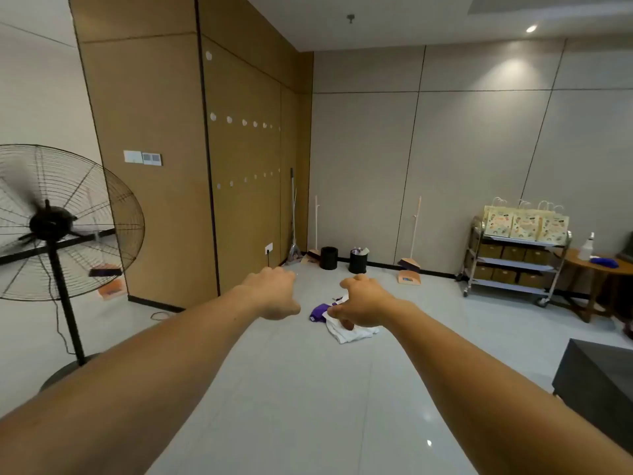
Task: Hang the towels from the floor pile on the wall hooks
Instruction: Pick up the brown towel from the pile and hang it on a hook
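Observation:
A small pile of towels lies on the grey floor ahead: a white towel point(349, 332) and a purple towel point(320, 311). Both my arms stretch forward. My left hand point(274, 293) hangs in the air left of the pile with fingers loosely curled, holding nothing. My right hand point(364, 303) is in front of the pile and hides part of it; its fingers are loosely curled and I see nothing gripped in them. Two rows of white round wall hooks point(245, 122) run along the brown wall panel on the left, all bare.
A large standing fan point(58, 224) is close on the left, its cable on the floor. Two black bins point(329, 258), brooms and dustpans line the far wall. A metal cart point(513, 258) with paper bags stands right, a wooden table beside it, a dark block point(599, 375) near right.

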A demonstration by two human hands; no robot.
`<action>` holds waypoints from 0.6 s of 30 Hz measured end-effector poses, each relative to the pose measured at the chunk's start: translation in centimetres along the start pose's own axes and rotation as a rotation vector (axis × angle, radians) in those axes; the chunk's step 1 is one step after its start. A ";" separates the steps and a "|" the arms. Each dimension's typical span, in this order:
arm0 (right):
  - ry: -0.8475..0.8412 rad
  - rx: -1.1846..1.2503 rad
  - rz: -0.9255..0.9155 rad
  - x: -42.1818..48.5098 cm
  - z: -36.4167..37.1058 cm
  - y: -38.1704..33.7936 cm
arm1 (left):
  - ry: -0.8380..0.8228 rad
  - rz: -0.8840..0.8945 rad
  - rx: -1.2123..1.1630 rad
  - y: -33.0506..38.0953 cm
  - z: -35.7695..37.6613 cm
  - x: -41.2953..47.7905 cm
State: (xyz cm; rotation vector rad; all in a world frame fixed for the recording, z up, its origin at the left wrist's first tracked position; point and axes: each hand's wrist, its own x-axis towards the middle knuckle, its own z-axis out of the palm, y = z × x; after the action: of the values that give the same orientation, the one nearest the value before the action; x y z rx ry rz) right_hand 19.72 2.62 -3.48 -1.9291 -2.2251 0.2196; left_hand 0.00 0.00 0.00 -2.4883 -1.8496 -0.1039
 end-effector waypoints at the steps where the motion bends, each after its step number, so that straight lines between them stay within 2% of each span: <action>1: -0.001 0.011 0.007 0.8 0.0 0.4 | -0.014 0.000 0.000 0.2 0.0 0.8; 18: -0.060 -0.033 -0.040 21.2 -0.9 8.8 | -0.026 -0.085 -0.029 -0.4 3.4 22.7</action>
State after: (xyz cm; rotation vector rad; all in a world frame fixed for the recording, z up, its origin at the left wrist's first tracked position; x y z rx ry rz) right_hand 25.47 24.89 -3.70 -1.9173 -2.3177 0.2393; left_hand 6.26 22.02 -1.66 -2.4415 -1.9777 -0.1024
